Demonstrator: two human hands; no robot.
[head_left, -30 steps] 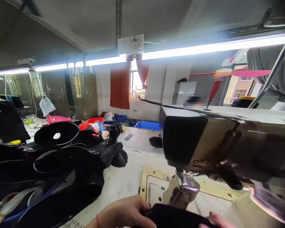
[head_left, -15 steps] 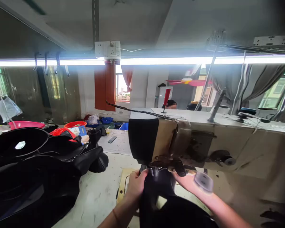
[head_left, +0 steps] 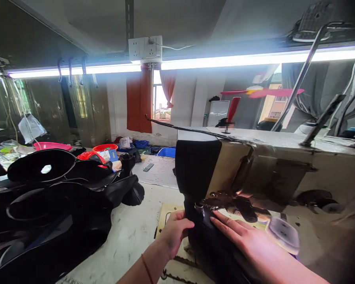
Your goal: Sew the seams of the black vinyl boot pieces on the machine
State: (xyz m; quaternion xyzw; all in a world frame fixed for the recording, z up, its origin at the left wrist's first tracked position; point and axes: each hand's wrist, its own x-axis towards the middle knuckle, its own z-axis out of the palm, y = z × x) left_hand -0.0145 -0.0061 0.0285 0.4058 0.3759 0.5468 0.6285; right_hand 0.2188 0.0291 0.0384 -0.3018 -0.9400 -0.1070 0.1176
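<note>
A sewing machine (head_left: 233,165) stands over the bench, with a black piece of material (head_left: 207,248) under its needle area (head_left: 199,209). My left hand (head_left: 174,232) grips the left edge of this piece, its thumb on top and its fingers partly hidden. On the right, my right hand (head_left: 245,240) lies on the material with its fingers stretched toward the needle. The far part of the piece rises in front of the machine head. Where exactly the needle meets it is too dark to tell.
Several black sewn pieces (head_left: 85,205) are heaped at the left of the bench (head_left: 130,236). Behind them are a pink basin (head_left: 51,146), a red basin (head_left: 105,147) and blue trays (head_left: 167,152). A red-handled screwdriver (head_left: 233,110) stands on the machine. Another person's head shows beyond.
My right hand has come from behind the machine's foot to lie flat on the material. The piece has shifted, its far end now standing higher. The view has turned slightly left.
</note>
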